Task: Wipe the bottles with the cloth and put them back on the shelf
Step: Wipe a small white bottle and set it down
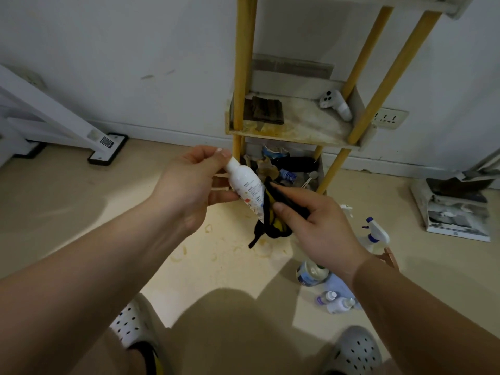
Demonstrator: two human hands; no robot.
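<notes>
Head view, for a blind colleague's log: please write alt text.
The left hand holds a white bottle tilted while the right hand presses a black-and-yellow cloth against it. Behind stands a wooden shelf; a spray bottle stands on the floor.

home room | wooden shelf [292, 131] – wall socket [389, 118] – spray bottle [377, 235] on the floor

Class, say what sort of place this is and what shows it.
Likely a room in a home: a wooden shelf rack stands by a wall socket, and a spray bottle sits on the floor.
</notes>
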